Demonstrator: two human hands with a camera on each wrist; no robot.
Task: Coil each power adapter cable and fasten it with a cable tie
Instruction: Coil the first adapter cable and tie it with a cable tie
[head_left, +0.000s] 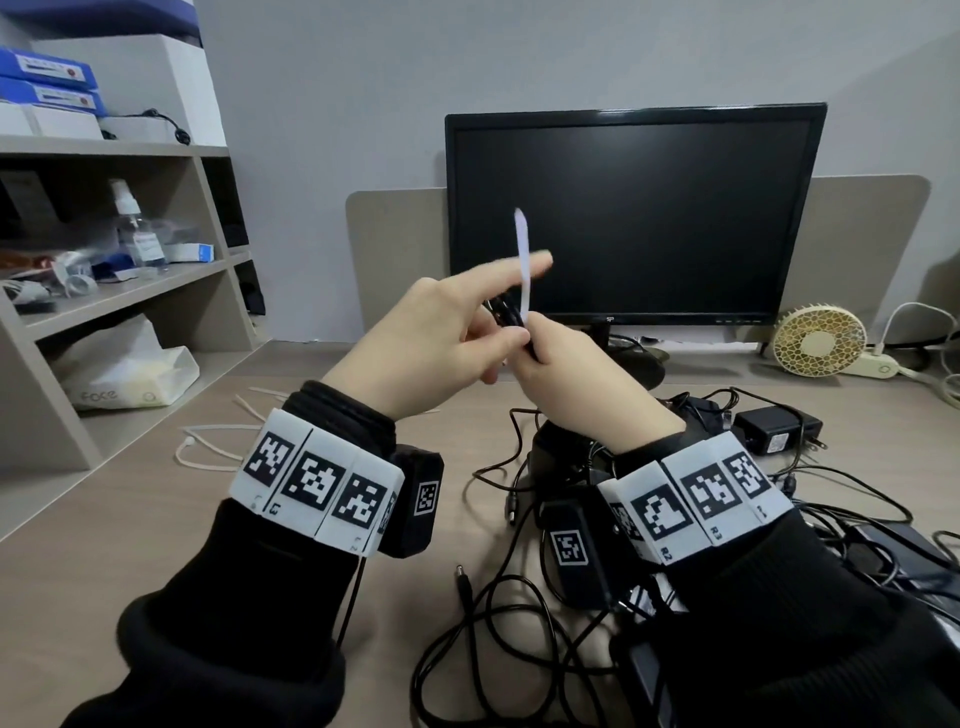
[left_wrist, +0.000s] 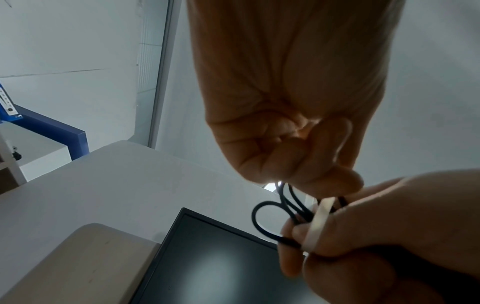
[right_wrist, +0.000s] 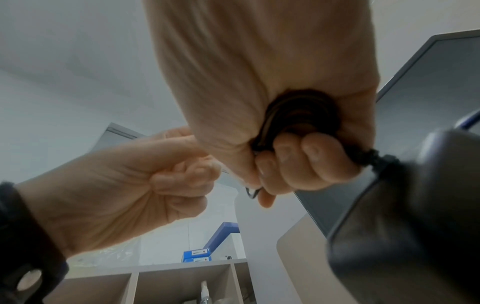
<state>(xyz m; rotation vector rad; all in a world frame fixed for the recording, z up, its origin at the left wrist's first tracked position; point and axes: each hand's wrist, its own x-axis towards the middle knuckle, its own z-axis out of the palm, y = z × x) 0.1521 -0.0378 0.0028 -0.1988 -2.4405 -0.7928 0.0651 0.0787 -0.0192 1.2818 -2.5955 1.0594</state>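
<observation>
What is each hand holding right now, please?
Left hand: pinches the white cable tie, index finger stretched out.
Right hand: grips the coiled black cable, with the tie around it.

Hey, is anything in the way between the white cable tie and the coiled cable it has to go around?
Nothing visible. The white cable tie already crosses the coiled cable, which the right hand grips; the left hand holds the tie, whose free end sticks up.
</observation>
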